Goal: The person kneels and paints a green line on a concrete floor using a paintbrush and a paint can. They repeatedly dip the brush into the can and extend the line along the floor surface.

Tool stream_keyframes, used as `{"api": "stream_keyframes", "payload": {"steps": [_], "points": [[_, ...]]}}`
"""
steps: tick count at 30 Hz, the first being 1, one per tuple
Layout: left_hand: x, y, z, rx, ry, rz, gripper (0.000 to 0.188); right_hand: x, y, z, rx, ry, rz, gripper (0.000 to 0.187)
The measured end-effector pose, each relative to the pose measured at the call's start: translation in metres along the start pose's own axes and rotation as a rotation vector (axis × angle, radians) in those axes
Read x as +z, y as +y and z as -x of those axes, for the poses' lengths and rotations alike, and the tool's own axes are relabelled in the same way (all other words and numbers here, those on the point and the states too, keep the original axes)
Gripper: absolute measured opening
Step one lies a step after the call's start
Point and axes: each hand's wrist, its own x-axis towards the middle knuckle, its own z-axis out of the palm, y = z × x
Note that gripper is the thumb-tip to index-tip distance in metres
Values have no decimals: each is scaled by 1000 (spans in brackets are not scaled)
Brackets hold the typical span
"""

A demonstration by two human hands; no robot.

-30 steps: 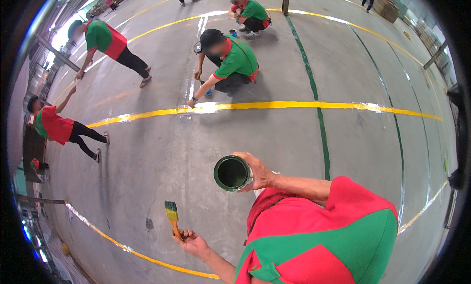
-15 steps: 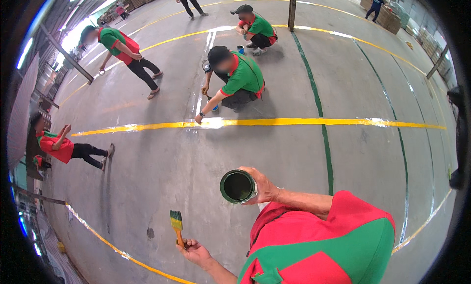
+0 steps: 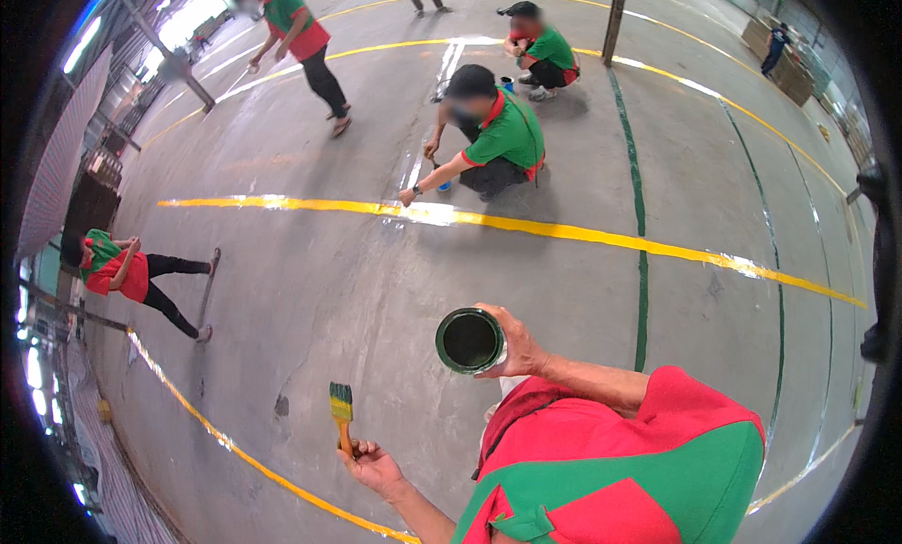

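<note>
In my left hand (image 3: pixel 374 467) is a flat paintbrush (image 3: pixel 342 412), gripped by its orange wooden handle. Its bristles point away from me, yellowish near the handle and dark green at the tips. My right hand (image 3: pixel 515 342) grips the side of a round, open paint can (image 3: pixel 470 341). Dark green coats the can's rim, and its inside looks dark; how full it is I cannot tell. Brush and can are apart, both held above the grey concrete floor (image 3: pixel 395 300).
Ahead, a co-worker (image 3: pixel 498 145) squats beside a yellow floor line (image 3: pixel 554 229), one hand near it. Another squatting person (image 3: pixel 545 51) is behind. Others stand at left (image 3: pixel 117 262) and far left (image 3: pixel 305 46). A green line (image 3: pixel 643 304) crosses the yellow one. A post (image 3: pixel 615 23) stands beyond.
My view has turned, so the floor lines and squatting people sit further right. The far-left standing person has straightened up and the person at left has a wider stance. Both hands keep their hold.
</note>
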Motion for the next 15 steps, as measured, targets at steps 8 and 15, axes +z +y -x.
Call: {"api": "stream_keyframes", "payload": {"steps": [8,15], "points": [[-4,-8,9,69,107,38,33,8,19,-16,31,-67,-51,114],[-10,-19,14,116,140,99,28,9,32,-26,27,-144,-20,113]]}}
